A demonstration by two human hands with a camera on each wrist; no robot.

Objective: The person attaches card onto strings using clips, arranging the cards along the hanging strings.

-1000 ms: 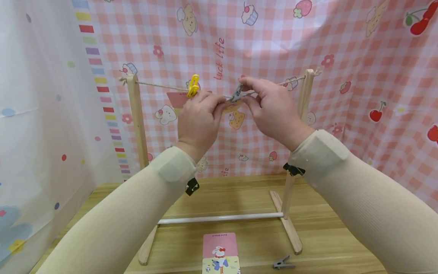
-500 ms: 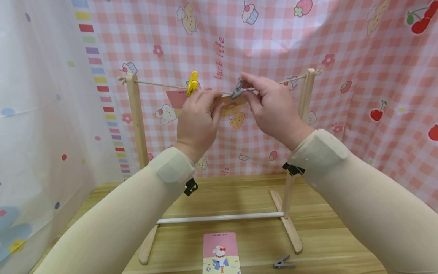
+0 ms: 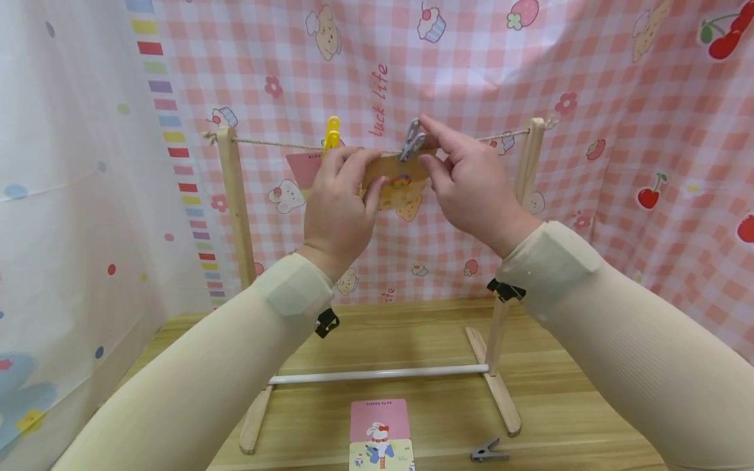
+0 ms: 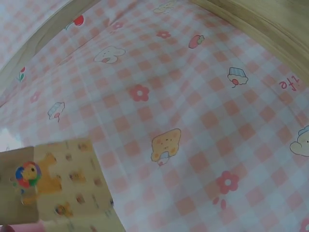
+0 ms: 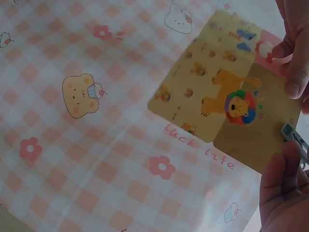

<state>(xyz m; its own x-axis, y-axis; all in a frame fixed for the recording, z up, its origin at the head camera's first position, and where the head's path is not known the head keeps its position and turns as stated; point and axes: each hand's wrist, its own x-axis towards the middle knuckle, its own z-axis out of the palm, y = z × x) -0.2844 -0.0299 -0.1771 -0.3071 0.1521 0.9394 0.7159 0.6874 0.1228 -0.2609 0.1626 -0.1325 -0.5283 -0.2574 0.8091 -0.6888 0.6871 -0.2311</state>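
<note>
A lion card (image 5: 200,104), tan and yellow, hangs at the rope (image 3: 268,144) with a grey clothespin (image 3: 410,145) at its top edge. My right hand (image 3: 474,180) is at this clothespin, the index fingertip by the upper handle and the thumb lower, by the card. The clothespin's handles stand apart. My left hand (image 3: 338,209) touches the lion card at its left side, thumb and index finger spread apart. Left of it, a yellow clothespin (image 3: 332,136) holds a pink card (image 3: 303,169), partly hidden behind that hand.
The rope runs between two wooden posts (image 3: 235,203), joined below by a white rod (image 3: 383,375). On the wooden table (image 3: 436,418) lie a rabbit card (image 3: 379,422) and a second grey clothespin (image 3: 489,451). A checkered cloth (image 3: 459,85) hangs behind.
The lion card has swung down and shows more of its face. The grey clothespin has risen slightly with the rope, its handles spreading. Both hands' thumbs and index fingers have parted.
</note>
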